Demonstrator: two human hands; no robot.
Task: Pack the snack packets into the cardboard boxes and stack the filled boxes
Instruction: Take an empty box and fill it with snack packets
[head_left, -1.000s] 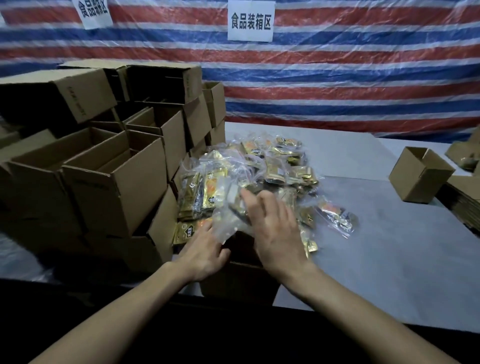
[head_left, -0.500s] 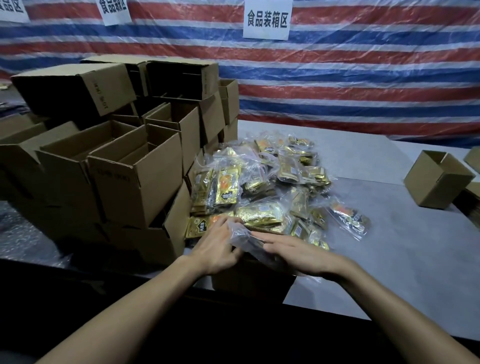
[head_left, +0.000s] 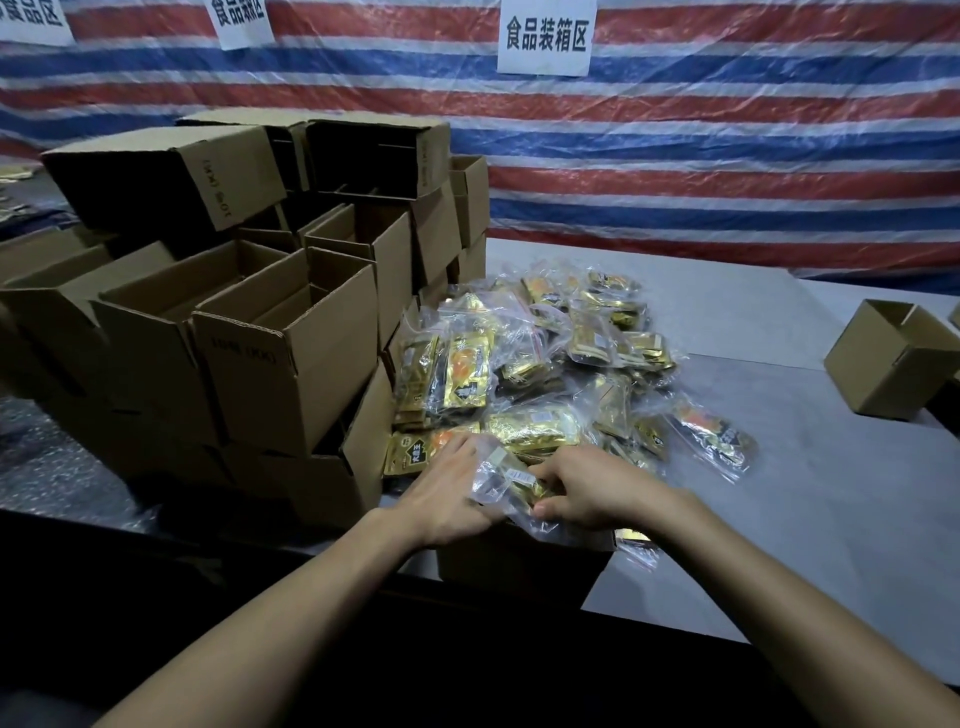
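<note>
Left hand (head_left: 447, 488) and right hand (head_left: 597, 486), each grip clenched on one snack packet (head_left: 506, 480), held between them just above the cardboard box (head_left: 519, 564).

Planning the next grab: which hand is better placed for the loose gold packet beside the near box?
Likely right. The right hand lies just beside that packet; the left hand is across the bag, farther from it.

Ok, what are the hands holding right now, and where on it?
A clear bag of gold snack packets, over the box: the right hand pinches its right end, the left hand lies against its left end, grip unclear.
</note>
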